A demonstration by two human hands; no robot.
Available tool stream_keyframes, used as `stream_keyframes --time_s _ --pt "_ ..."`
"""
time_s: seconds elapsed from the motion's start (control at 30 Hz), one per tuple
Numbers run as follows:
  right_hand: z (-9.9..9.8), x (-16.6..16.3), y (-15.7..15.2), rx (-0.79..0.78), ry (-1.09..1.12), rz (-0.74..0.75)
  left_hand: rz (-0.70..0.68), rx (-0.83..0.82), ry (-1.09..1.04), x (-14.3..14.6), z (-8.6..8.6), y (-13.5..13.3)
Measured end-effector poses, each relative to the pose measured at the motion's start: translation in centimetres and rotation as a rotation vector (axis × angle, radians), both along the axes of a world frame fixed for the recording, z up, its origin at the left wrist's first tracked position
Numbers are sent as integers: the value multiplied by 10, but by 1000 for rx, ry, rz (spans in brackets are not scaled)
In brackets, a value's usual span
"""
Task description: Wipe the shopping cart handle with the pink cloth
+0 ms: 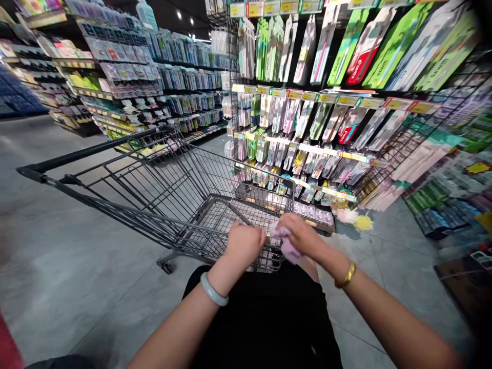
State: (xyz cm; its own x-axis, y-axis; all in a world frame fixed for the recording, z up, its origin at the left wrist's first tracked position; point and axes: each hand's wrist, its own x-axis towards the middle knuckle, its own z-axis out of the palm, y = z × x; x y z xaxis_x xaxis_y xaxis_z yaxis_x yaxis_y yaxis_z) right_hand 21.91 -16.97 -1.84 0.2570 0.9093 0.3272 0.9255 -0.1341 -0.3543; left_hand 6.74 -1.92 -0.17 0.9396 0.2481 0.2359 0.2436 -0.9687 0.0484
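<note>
My left hand (244, 243) is curled into a fist on the near end of a dark wire shopping cart (154, 184), gripping its handle. It wears a pale green bangle on the wrist. My right hand (302, 236), with a gold bracelet, is closed around a small soft pink object (289, 250) held right next to the left hand, above the cart's handle. What the pink object is I cannot make out. The cart's basket looks bare inside.
A wire rack of hanging toothbrush packs (307, 128) with yellow price tags fills the right side. Further shelves of packaged goods (126, 77) line the aisle at the left rear. A pink and a yellow puff (355, 220) lie by the rack's base. Grey floor (57, 246) spreads left.
</note>
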Motion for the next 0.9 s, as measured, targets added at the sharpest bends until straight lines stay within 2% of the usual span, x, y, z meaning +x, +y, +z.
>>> stream_keyframes --time_s 0.07,0.1,0.3,0.37,0.43,0.53,0.6,0.7,0.73,0.9 --pt "4 25 15 -63 -72 -120 -28 -35 -3 10 2 -12" --pt "5 32 22 -108 -100 -133 -45 -53 8 15 2 -17" --pt "14 33 43 -564 -138 237 -221 -109 133 19 -6 -18" --pt "21 44 54 -715 -187 209 -261 -122 173 17 -6 -16" --pt "29 59 68 -823 -242 104 -264 -124 200 18 -5 -15" --pt "31 62 86 -879 -286 -1 -231 -132 228 24 -4 -16" --pt "24 48 89 -948 -262 70 -217 -146 251 26 -5 -16" --pt "14 28 86 -1107 -188 256 -216 -163 251 22 -8 -15" --pt "14 27 87 -1130 -189 271 -216 -161 247 20 -8 -14" --pt "33 59 101 -995 -382 13 -217 -140 220 11 -7 -13"
